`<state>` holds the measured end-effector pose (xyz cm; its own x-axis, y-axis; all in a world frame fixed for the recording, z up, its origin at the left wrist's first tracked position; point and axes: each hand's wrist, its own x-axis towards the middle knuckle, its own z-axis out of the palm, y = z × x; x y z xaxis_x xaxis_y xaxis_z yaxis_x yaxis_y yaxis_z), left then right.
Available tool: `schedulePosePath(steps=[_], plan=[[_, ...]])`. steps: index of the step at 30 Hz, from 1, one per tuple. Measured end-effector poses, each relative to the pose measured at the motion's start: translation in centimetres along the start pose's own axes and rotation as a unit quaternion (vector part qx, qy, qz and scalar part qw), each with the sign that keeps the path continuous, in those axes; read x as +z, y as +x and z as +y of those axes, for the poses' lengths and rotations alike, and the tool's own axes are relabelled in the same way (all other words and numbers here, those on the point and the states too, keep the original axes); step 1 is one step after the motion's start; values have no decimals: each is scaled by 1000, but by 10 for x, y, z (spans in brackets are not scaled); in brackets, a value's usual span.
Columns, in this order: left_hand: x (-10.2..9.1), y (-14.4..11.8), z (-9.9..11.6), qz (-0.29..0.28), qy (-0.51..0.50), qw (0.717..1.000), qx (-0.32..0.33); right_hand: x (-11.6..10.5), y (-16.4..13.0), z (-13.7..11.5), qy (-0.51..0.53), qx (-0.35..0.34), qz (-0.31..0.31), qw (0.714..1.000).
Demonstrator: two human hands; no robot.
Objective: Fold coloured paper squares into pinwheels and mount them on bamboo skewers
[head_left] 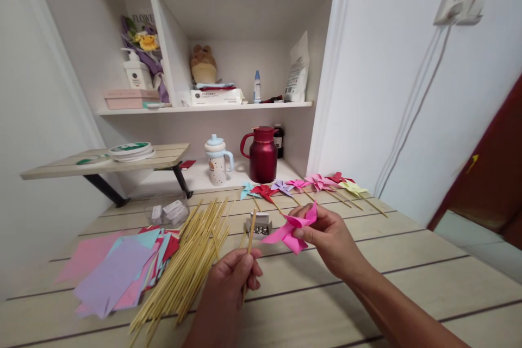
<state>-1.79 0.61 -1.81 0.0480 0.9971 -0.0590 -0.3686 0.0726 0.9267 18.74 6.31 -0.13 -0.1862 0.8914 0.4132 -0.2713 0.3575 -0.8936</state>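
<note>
My left hand (235, 277) is closed around a thin wooden stick (252, 231), which stands nearly upright. To its right, my right hand (326, 234) pinches a bright pink paper pinwheel (294, 230) between thumb and fingers. The stick and the pinwheel are apart. Just behind them sits a small open box (260, 224) with shiny metal pieces in it. A big pile of wooden sticks (190, 261) lies to the left of my left hand. Further left are stacked coloured paper sheets (116, 269) in purple, pink, blue and red.
Several finished pinwheels on sticks (320, 182) lie along the table's back edge. A clear container with small white boxes (173, 211) stands behind the paper. A red jug (263, 155) and a cup (217, 160) stand at the back, below a shelf (212, 107). A small raised stand (108, 160) is at left.
</note>
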Motion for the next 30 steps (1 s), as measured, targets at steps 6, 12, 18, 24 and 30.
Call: schedulePosePath(steps=[6, 12, 18, 24, 30], plan=[[-2, -2, 1, 44, 42, 998, 5, 0, -1, 3, -1, 0, -7, 1000], [-6, 0, -1, 87, 62, 994, 16, -1, -1, 2, -11, 0, -5, 1000], [-5, 2, 2, 130, 108, 985, 25, 0, -1, 2, -10, 0, -12, 1000], [-6, 2, 3, 177, 128, 975, 40, 1, 0, 2, 2, 2, -16, 1000], [-9, 5, -5, 229, 126, 963, 69, 2, 0, 1, -1, 3, -17, 1000]])
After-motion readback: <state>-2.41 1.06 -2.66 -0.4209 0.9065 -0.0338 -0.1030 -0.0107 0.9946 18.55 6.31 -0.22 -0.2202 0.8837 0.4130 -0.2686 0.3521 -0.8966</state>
